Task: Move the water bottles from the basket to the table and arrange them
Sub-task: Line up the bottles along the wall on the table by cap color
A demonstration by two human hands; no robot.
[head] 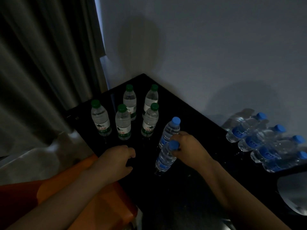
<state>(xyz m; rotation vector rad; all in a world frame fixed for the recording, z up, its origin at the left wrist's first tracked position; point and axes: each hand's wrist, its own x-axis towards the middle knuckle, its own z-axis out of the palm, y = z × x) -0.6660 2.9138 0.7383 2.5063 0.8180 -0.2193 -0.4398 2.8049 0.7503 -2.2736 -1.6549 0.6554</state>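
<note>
Lower left, closest to me, an orange object sits under the left forearm. Just past it the left hand hovers at the edge of the black table, fingers loosely curled with nothing in them.

Right of centre, the right hand is wrapped round the neck of the near blue-capped bottle, which stands upright on the table. The light is dim, so I can't say whether the knuckles also brush the second blue-capped bottle just behind.

Both bottles look full. I'd judge them fairly heavy for their size, with thin walls that would give under a squeeze and a smooth, perhaps slippery skin. The stiff neck under the cap, or the labelled waist, seems the safest hold.

Farther back, five green-capped bottles stand in a loose cluster. At the right edge a pack of blue-capped bottles lies on its side.
</note>
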